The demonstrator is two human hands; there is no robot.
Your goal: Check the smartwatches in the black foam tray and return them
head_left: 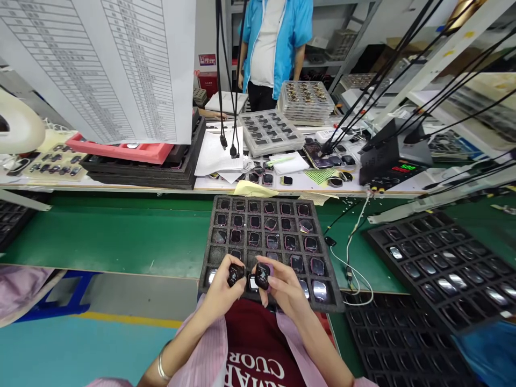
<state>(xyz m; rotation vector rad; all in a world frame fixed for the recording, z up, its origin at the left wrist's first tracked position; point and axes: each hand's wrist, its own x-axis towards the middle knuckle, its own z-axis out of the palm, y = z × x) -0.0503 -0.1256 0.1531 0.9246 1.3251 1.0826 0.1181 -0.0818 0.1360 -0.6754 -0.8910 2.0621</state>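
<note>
Two dark square watch bodies are held up side by side over the near part of a dark foam tray (209,236). My left hand (222,287) pinches one watch body (235,274) between thumb and fingers. In my right hand (287,287) is the other watch body (263,274), which has a purplish edge and is gripped at its sides. The two pieces are apart. Rows of similar watch bodies fill most of the tray's compartments; one at the left, in the fourth row, shows bare foam. My hands hide some of the near compartments.
Two more filled watch trays, an upper one (387,252) and a lower one (363,344), lie at the right. A white cable (368,285) loops beside the tray. Black cables (229,80) hang ahead. A person (264,48) in blue stands behind the bench.
</note>
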